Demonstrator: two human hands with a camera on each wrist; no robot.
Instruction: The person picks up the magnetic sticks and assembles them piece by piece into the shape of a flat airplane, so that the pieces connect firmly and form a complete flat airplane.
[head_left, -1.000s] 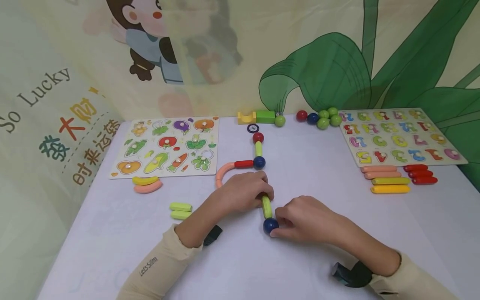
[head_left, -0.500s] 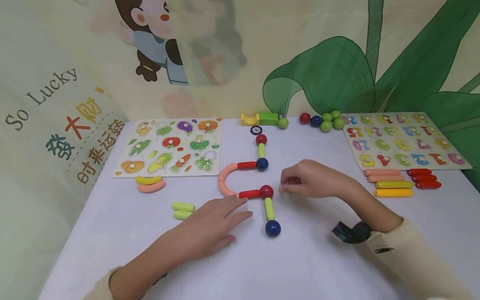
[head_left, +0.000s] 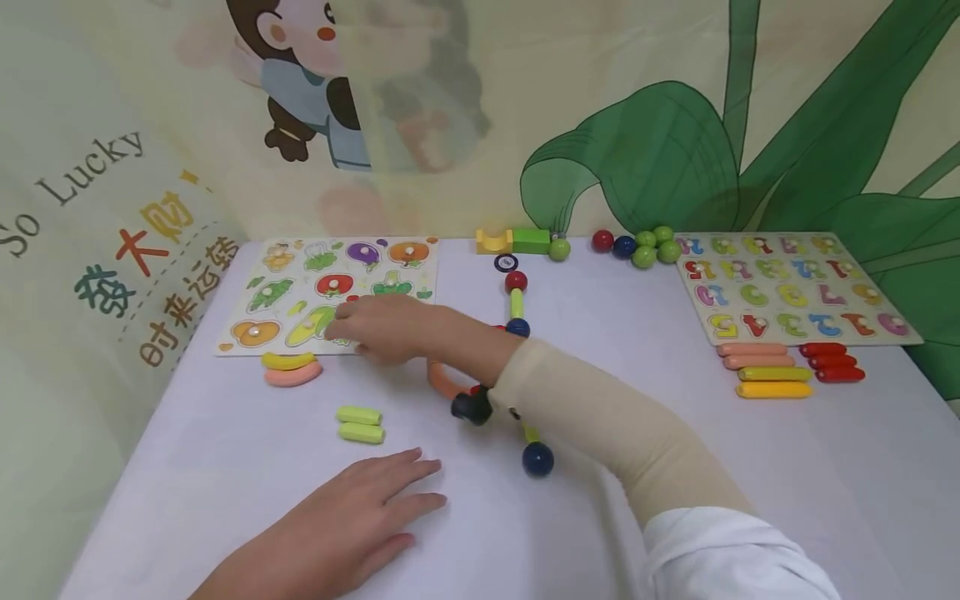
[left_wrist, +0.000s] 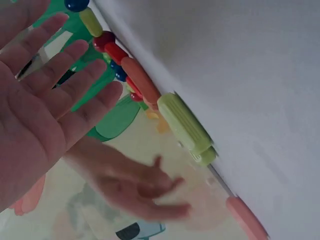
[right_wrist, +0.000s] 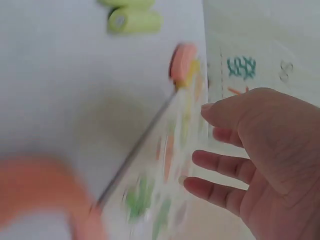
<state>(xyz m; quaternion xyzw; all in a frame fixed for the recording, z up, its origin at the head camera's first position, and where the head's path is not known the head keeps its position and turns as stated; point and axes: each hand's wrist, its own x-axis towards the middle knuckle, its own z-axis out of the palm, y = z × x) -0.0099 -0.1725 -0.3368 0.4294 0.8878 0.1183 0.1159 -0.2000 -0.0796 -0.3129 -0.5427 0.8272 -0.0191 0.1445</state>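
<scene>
My right hand (head_left: 386, 327) reaches across to the left, over the lower edge of the vegetable puzzle board (head_left: 330, 250); in the right wrist view its fingers are spread with nothing between them. My left hand (head_left: 352, 517) hovers over the front of the table, fingers apart and holding nothing. Two short green sticks (head_left: 360, 423) lie just beyond it. Left of the right hand, a yellow curved stick (head_left: 288, 361) and a pink curved stick (head_left: 294, 374) lie together. The right forearm partly hides a joined figure of sticks and balls, including a red ball (head_left: 516, 282) and a blue ball (head_left: 537, 459).
A number puzzle board (head_left: 795, 287) lies at the right, with pink, yellow and red sticks (head_left: 840, 375) in front. Along the back stand several loose green balls (head_left: 644, 256), a green block (head_left: 531, 242) and a yellow block (head_left: 493, 242). A patterned curtain (head_left: 637, 50) hangs behind.
My right hand has left the blue ball and swung far left over the vegetable board. My left hand has let go of the figure and drawn back toward the front.
</scene>
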